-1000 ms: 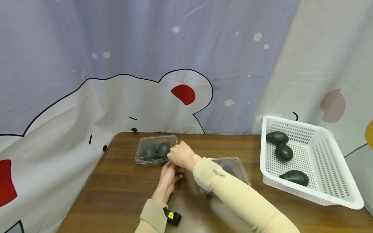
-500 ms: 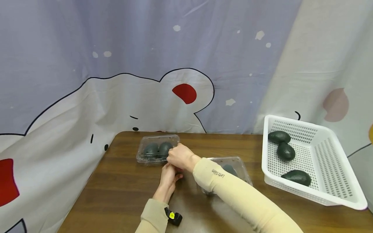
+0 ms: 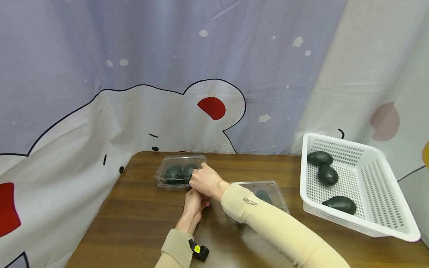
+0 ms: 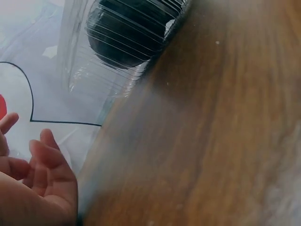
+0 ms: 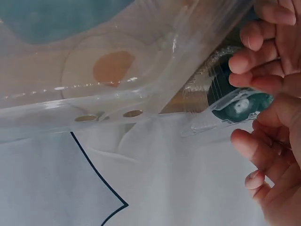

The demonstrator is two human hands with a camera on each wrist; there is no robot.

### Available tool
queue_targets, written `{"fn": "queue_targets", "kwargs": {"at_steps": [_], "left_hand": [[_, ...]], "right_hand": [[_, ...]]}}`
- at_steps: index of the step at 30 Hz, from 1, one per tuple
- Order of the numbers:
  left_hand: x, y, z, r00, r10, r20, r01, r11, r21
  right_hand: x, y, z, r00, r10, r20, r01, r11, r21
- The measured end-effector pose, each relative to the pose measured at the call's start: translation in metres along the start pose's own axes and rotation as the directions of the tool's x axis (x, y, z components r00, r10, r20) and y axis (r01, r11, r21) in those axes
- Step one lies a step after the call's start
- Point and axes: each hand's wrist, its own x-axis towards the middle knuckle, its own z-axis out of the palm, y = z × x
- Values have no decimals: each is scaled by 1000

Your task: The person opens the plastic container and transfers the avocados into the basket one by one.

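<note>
A clear plastic clamshell (image 3: pixel 181 183) with two dark green avocados (image 3: pixel 174 174) stands at the back left of the table. My right hand (image 3: pixel 206 181) pinches the lid at its front right corner, and the lid's front edge stands a little raised. Close below is my left hand (image 3: pixel 193 204), fingertips right at the same corner and partly hidden under the right hand. Its visible fingers curl loosely in the left wrist view, where the left hand (image 4: pixel 44 188) shows at the lower left; I cannot tell whether it grips the base.
A second clear clamshell (image 3: pixel 277 197) with a dark green fruit inside lies partly under my right sleeve. At the right stands a white perforated basket (image 3: pixel 375 186) holding three avocados (image 3: pixel 340 204). A patterned curtain (image 3: pixel 161 123) hangs behind the table (image 3: pixel 140 223).
The front edge of the left clamshell's lid has lifted slightly, and my right hand has shifted a little left with it. My left hand has barely moved.
</note>
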Motion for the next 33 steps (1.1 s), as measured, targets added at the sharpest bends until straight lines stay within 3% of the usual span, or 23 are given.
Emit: {"fn": "queue_targets", "kwargs": {"at_steps": [6,10,16,21,27,30,33], "left_hand": [[-3,4,-3,992,-86,87,79,993,83],[-9,8,-7,980,-124,154,97,980,172],[-22,24,-20,967,-130,220,50,941,335],[-30,40,-35,979,-50,197,-42,898,438],[-31,59,-57,987,122,102,-158,802,576],[-28,69,-69,980,191,54,-180,741,647],[-22,79,-82,961,277,8,-197,663,723]], "right_hand": [[-2,4,-4,997,41,61,-46,995,84],[-6,6,-1,997,62,45,-65,995,78],[-9,6,1,996,85,4,-85,994,70],[-10,10,-2,996,93,6,-93,993,75],[-13,17,-1,993,115,1,-114,989,94],[-13,20,1,991,126,-40,-122,988,100],[-12,22,1,988,133,-79,-125,986,108]]}}
